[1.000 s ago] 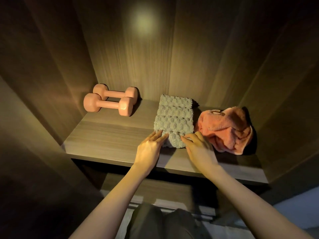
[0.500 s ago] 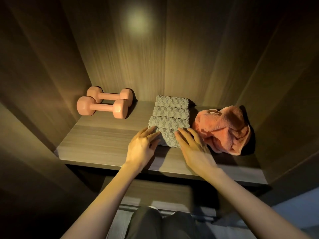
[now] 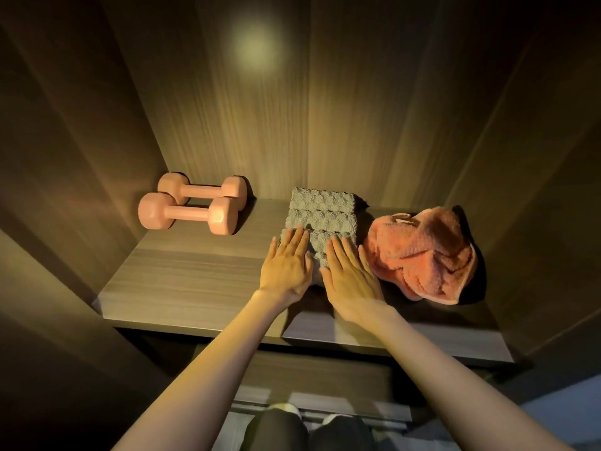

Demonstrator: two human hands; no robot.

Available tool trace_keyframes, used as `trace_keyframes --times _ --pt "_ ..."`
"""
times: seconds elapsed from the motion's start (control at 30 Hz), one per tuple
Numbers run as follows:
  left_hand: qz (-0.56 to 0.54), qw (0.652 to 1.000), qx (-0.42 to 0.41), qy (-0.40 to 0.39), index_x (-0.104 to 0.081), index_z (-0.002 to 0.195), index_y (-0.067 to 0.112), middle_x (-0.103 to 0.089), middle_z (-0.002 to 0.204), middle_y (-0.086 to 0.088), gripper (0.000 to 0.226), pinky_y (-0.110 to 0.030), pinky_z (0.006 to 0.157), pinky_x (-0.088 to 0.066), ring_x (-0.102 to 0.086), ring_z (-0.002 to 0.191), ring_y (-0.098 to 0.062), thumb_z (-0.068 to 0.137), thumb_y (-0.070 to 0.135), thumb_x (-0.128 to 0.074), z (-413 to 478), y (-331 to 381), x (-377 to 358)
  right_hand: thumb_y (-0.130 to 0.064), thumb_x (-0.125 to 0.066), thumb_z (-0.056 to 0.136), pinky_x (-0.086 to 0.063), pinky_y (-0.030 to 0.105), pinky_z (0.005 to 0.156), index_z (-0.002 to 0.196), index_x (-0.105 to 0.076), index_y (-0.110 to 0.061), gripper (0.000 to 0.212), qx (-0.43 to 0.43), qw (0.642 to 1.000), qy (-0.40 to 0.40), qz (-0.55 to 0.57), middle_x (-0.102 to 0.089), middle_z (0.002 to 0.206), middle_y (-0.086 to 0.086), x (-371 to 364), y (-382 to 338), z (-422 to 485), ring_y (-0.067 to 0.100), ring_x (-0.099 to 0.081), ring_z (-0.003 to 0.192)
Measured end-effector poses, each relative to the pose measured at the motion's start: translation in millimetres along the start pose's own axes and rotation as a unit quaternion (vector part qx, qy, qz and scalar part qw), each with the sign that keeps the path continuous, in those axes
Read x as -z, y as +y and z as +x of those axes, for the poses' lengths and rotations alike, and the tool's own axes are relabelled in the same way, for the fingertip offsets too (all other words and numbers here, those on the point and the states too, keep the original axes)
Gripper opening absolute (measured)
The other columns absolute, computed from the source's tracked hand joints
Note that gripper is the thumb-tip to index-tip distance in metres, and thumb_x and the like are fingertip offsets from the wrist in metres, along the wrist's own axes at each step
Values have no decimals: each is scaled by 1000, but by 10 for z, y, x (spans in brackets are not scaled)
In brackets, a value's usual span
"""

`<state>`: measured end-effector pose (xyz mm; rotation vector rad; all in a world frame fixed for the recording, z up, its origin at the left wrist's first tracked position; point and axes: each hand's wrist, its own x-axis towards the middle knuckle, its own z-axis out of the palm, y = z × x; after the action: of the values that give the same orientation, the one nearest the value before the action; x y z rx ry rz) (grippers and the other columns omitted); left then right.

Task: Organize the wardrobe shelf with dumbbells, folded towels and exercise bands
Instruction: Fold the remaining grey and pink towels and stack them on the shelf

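Item: grey folded towel [image 3: 322, 213]. It is being kept on the wooden shelf [image 3: 195, 275], in the middle, its far end close to the back panel [image 3: 292, 109]. Four ribbed folds are being shown, running away from the viewer.

Item: left hand [image 3: 286, 265]. It is being laid flat, fingers spread wide and extended, palm down on the near left corner of the grey towel; nothing is being gripped. One second ago only its fingertips were being touched to the towel's near edge; since then it is being slid further forward over the cloth.

Item: right hand [image 3: 349, 275]. It is likewise being pressed flat and open, palm down, on the near right part of the grey towel, just beside the orange one. It too is being advanced further onto the towel than in the earlier pictures.

Item: orange towel [image 3: 422, 255]. It is being left crumpled, unfolded, at the right of the shelf, touching or almost touching the grey towel. No change is being noted.

Item: two pink dumbbells [image 3: 192, 209]. They are being stored side by side at the left rear of the shelf, well apart from the towels, unchanged in arrangement.
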<state>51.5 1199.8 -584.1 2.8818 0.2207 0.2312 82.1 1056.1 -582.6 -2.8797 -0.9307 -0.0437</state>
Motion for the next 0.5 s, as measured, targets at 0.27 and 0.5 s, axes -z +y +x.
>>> trace_keyframes --times 0.27,0.5 --pt "-43 999 14 -14 -3 152 19 5 160 3 51 -34 119 6 9 147 -15 104 26 -20 54 -61 -155 -32 -15 104 8 36 120 152 6 -22 54 -28 996 -10 84 14 160 -4 -168 57 162 10 12 146" --pt "-70 995 21 -63 -8 153 19 0 161 3 51 -38 118 5 5 148 -16 104 29 -21 86 -45 -36 -36 -16 105 6 36 118 153 -1 -23 53 -14 991 -64 115 8 161 -5 -78 136 228 11 7 147"
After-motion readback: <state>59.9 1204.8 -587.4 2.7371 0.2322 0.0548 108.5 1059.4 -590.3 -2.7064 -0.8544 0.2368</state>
